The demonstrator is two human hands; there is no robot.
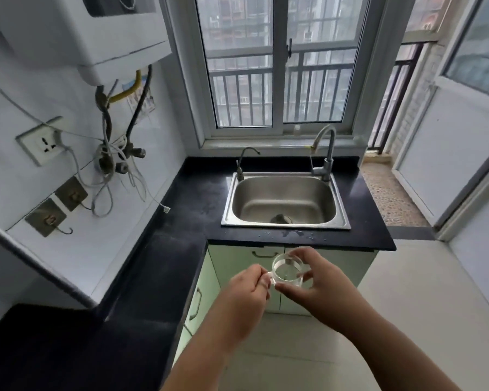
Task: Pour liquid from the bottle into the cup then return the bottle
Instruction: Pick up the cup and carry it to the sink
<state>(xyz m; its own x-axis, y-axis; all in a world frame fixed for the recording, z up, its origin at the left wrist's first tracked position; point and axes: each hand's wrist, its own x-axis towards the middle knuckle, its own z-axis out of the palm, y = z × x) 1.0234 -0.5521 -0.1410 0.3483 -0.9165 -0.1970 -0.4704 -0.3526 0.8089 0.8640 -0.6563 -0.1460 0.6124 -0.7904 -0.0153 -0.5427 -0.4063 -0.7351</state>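
A small clear glass cup (287, 270) with a handle is held in the air in front of the green cabinets, below the counter's front edge. It looks upright and seems to hold some clear liquid. My left hand (246, 294) pinches the cup's handle on its left side. My right hand (319, 280) wraps around the cup's body from the right, thumb over the far rim and fingers under it. No bottle is in view.
A steel sink (285, 221) with two taps (326, 153) is set in the black counter (181, 210), with water drops near its front edge. Green cabinets (237, 261) stand beneath. The counter runs left along a wall with sockets and cables (110, 165). Tiled floor lies to the right.
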